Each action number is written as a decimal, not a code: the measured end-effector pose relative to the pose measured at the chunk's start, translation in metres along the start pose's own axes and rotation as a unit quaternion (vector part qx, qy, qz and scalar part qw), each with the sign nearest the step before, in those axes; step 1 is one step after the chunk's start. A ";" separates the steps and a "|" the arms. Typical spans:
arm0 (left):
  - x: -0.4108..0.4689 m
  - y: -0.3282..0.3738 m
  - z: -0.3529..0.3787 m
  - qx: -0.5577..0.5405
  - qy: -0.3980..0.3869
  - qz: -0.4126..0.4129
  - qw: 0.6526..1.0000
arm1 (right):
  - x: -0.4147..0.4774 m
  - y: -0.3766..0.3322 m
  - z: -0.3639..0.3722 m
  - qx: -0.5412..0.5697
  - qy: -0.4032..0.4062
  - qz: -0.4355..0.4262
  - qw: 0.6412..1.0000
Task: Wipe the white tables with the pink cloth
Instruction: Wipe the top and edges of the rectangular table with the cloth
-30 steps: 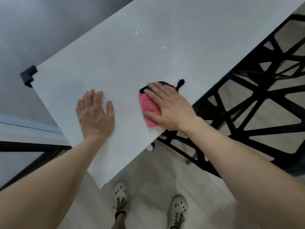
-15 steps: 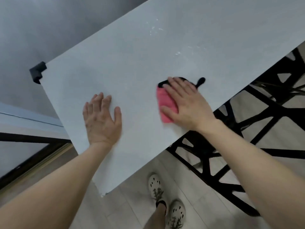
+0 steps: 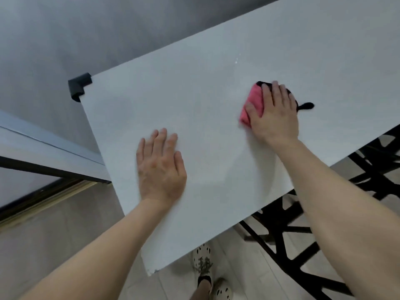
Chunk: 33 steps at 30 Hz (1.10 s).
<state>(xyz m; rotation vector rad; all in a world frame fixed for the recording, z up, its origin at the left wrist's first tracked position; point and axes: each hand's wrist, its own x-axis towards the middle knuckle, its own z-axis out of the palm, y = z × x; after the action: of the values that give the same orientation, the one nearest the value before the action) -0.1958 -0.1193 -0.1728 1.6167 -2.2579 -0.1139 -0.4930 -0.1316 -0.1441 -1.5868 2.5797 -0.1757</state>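
Pink cloth point(image 3: 252, 105) lay pressed under flat right hand point(image 3: 275, 118), fingers extended. Left hand point(image 3: 161, 167) was splayed, empty, bracing white table point(image 3: 194, 94). Mid-wipe; next stroke probably needed toward specks point(image 3: 236, 61).

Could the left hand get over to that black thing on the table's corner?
Probably yes. The left hand lies flat on the white table, and only bare tabletop shows between it and the black corner guard. The right hand presses the pink cloth elsewhere.
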 end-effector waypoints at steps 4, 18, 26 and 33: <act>0.028 -0.015 -0.016 -0.030 -0.004 0.017 0.999 | -0.066 -0.085 0.023 0.007 0.002 -0.242 0.970; 0.146 -0.057 0.008 0.030 0.001 -0.013 0.999 | -0.037 -0.112 0.022 -0.017 -0.054 -0.349 0.935; 0.149 -0.053 0.005 0.037 -0.015 -0.017 0.999 | 0.151 -0.038 0.000 -0.018 0.008 -0.068 0.998; 0.150 -0.058 0.004 0.027 -0.016 -0.020 0.999 | 0.093 -0.140 0.022 0.029 -0.051 -0.494 0.868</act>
<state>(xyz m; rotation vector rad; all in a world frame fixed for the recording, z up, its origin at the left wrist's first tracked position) -0.1874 -0.2787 -0.1558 1.7006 -2.2710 -0.0889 -0.4083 -0.2783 -0.1470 -2.6185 1.4225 -0.2249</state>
